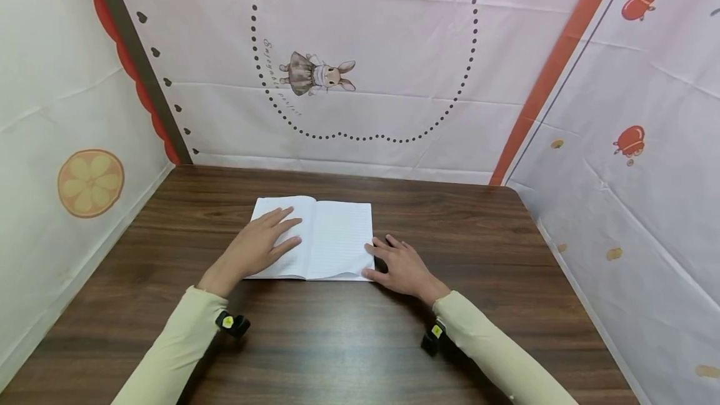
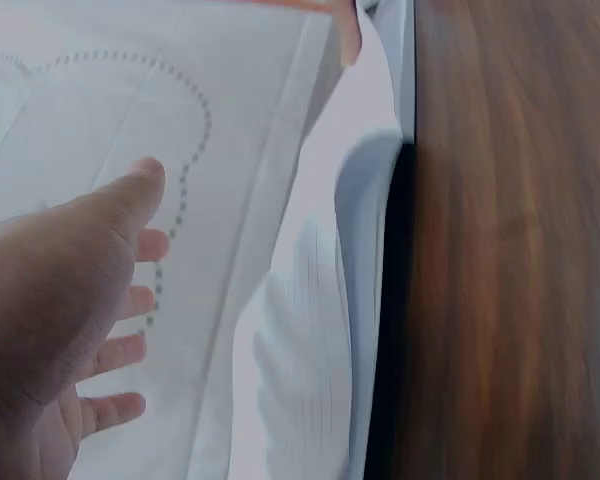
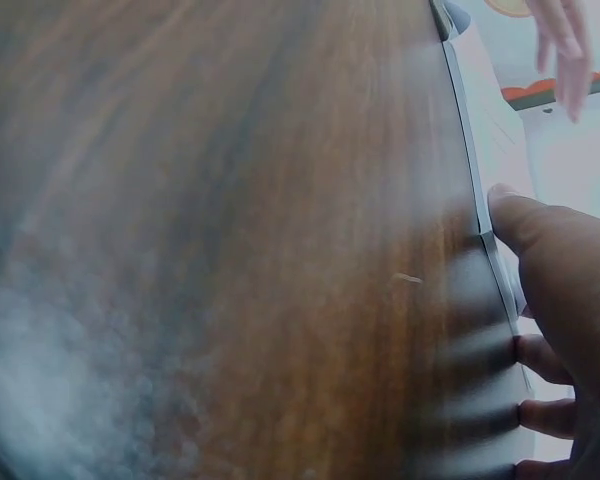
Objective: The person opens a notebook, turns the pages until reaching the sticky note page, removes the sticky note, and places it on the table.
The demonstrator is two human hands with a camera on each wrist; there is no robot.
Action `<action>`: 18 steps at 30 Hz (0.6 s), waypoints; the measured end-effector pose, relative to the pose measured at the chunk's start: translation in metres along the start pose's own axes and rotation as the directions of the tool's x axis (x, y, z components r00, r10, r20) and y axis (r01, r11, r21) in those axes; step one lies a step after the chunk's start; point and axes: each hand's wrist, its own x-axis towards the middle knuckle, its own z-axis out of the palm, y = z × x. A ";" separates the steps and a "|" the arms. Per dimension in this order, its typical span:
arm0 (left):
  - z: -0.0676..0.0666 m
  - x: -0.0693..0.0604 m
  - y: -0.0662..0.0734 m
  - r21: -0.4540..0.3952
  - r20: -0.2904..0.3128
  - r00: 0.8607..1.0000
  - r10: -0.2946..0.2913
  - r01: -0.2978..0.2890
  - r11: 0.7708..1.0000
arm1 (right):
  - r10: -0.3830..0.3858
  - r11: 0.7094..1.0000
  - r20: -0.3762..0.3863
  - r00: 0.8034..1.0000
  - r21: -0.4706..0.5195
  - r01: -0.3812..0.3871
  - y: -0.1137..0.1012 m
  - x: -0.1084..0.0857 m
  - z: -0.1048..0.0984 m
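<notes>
An open notebook (image 1: 340, 230) with white ruled pages lies on the wooden table. My left hand (image 1: 260, 244) is over its left page, fingers spread and fairly straight. In the left wrist view that hand (image 2: 65, 300) appears raised apart from the paper, with nothing in its grasp. At the notebook's right edge is my right hand (image 1: 402, 267), thumb and fingers apart. Its thumb (image 3: 525, 222) touches the lower right part of the notebook in the right wrist view, the other fingers reaching along the side edge. The right page's lower corner curls up a little.
The dark brown table (image 1: 349, 342) extends around the notebook on all sides. White printed cloth (image 1: 394, 49) hangs behind it, with more cloth at left and right. A small black device (image 1: 233, 324) is strapped to each sleeved wrist.
</notes>
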 end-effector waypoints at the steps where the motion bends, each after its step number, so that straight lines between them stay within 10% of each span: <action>1: 0.001 0.005 0.005 0.001 -0.010 1.000 0.023 -0.023 1.000 | 0.001 1.000 0.003 1.000 0.003 -0.001 0.000 0.000 0.000; 18: 0.051 0.046 0.077 -0.008 0.083 0.964 0.254 -0.254 0.967 | -0.003 1.000 -0.009 1.000 -0.017 0.003 0.002 0.002 0.003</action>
